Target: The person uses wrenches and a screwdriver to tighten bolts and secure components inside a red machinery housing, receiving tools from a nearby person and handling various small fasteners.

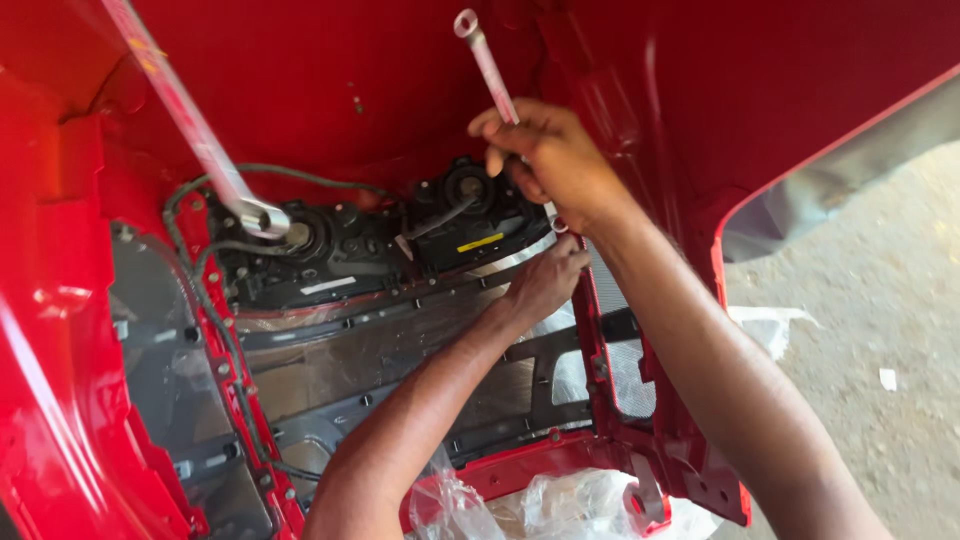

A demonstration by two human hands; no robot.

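Note:
My right hand [545,155] is closed around a silver ring spanner [485,60] whose ring end points up and left, its lower end down at a red bracket edge [590,300]. My left hand [545,280] reaches in from below, fingers pinched near the spanner's lower end beside the bracket. Both hands work inside a red vehicle body panel [350,70], just right of a black headlamp housing [400,235]. What the left fingers pinch is hidden.
A second long silver spanner [200,140] leans from the top left onto the lamp housing's left part. Green-black wiring [200,290] runs down the left. Clear plastic wrap [520,505] bunches at the bottom. Sandy ground [870,330] lies to the right.

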